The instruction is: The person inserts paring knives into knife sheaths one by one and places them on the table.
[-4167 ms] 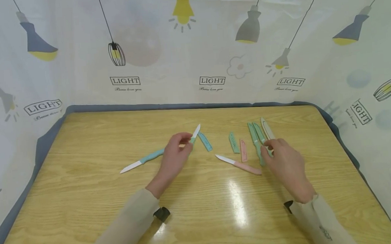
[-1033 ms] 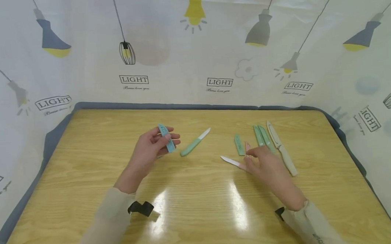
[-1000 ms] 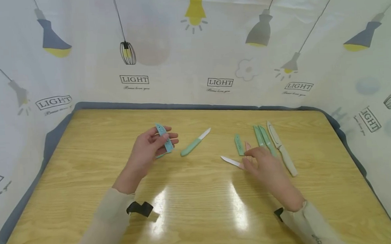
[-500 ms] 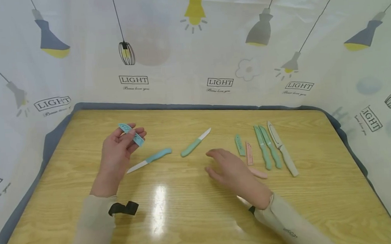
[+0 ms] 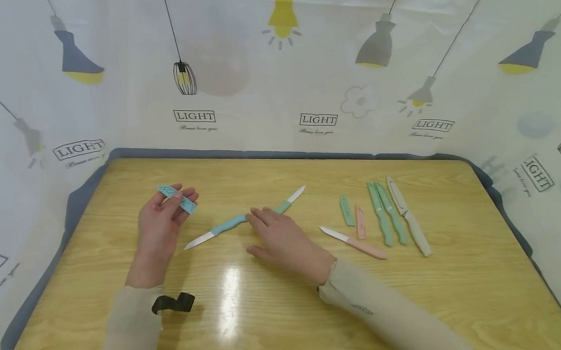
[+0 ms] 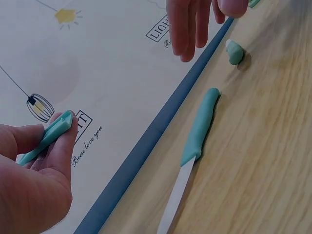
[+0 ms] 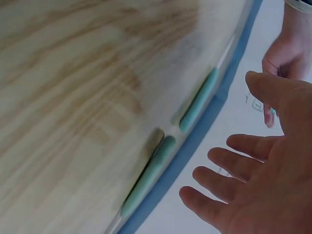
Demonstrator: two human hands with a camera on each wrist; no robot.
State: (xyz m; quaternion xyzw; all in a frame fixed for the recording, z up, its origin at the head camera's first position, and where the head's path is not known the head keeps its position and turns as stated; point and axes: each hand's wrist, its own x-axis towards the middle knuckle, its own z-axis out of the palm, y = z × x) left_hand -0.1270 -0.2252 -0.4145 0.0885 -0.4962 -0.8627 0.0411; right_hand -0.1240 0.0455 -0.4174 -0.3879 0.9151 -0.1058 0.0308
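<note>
Pinched between the thumb and fingers of my left hand [image 5: 156, 231] is a light blue knife sheath [image 5: 188, 205], raised over the left part of the table. A blue-handled paring knife [image 5: 228, 224] with a bare white blade lies to its right, tip toward the lower left. My right hand [image 5: 284, 241] is spread above the table by that knife's handle end. The left wrist view shows the right fingers [image 6: 183, 34] apart from the blue handle [image 6: 200, 129]. Partly behind the right hand lies a green-handled knife [image 5: 295, 195], its blade bare.
On the wooden table [image 5: 279, 328], to the right, lie a bare pink-handled knife [image 5: 360, 246], a green sheath [image 5: 346, 210] and a pink sheath [image 5: 361, 222]. Beyond them are two sheathed green knives [image 5: 385, 227] and a sheathed cream knife [image 5: 417, 231]. A printed cloth [image 5: 257, 91] surrounds the table.
My left hand has picked up the blue sheath and carried it left. The right hand has left the sheathed knives, passed the pink knife and moved left toward the blue knife.
</note>
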